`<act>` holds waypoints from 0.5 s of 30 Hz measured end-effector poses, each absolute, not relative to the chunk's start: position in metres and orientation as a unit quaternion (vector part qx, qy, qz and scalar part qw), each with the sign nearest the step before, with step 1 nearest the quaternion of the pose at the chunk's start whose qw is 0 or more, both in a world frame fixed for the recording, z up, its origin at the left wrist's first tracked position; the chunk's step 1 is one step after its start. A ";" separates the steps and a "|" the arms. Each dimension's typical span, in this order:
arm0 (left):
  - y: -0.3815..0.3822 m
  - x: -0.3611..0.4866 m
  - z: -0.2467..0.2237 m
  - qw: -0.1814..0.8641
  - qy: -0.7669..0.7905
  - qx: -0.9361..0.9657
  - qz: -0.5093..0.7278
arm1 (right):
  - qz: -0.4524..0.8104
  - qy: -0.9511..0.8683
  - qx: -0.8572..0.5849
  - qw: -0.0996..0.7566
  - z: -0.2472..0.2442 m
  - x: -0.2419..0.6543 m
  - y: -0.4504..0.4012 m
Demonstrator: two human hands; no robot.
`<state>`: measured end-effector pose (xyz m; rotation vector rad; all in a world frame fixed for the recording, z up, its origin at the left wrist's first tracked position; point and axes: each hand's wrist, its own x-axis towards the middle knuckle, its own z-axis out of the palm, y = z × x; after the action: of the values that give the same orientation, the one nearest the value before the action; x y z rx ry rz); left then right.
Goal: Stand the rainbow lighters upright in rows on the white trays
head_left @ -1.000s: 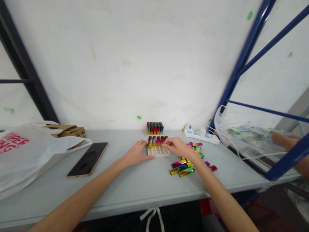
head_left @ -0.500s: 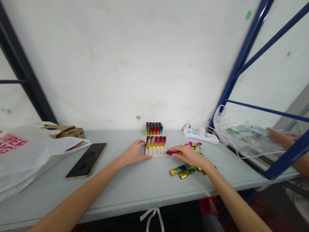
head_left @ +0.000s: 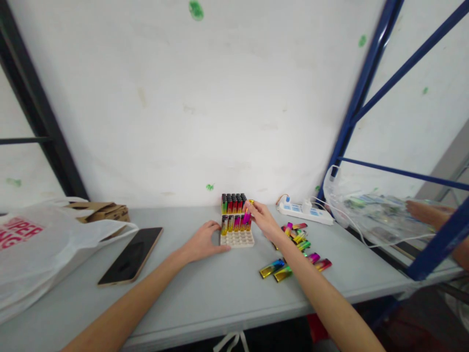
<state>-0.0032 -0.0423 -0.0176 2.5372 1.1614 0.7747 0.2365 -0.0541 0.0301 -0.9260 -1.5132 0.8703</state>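
A white tray point(head_left: 237, 239) full of small holes lies on the table, with a row of shiny coloured lighters point(head_left: 230, 224) upright along its far side. My left hand point(head_left: 203, 242) curves around the tray's left side, thumb at the near edge and fingers farther back. In my right hand point(head_left: 262, 217) a magenta lighter point(head_left: 246, 216) is pinched between thumb and fingers, upright at the right end of the row; whether its base sits in a hole I cannot tell. To the right lies a loose pile of lighters point(head_left: 301, 244), partly behind my right forearm.
Behind the tray stands a block of upright lighters point(head_left: 233, 203). A white power strip point(head_left: 306, 213) lies by the wall. At left are a phone point(head_left: 132, 256), a plastic bag point(head_left: 54, 244) and folded cardboard point(head_left: 106, 212). A blue metal frame point(head_left: 348, 132) rises at right, with another person's hand point(head_left: 425, 212) beyond.
My right hand has moved left and up from the pile to the tray's row, carrying the magenta lighter, now upright. My left hand stays at the tray. The view has tilted slightly up.
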 end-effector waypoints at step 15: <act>-0.043 -0.003 -0.015 0.113 0.403 0.873 0.249 | 0.540 -0.607 -0.354 0.463 0.020 0.229 -0.072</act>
<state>-0.0030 -0.0430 -0.0147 2.5612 1.1824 0.7314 0.2289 -0.0716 0.0198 -0.8701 -1.4928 1.3269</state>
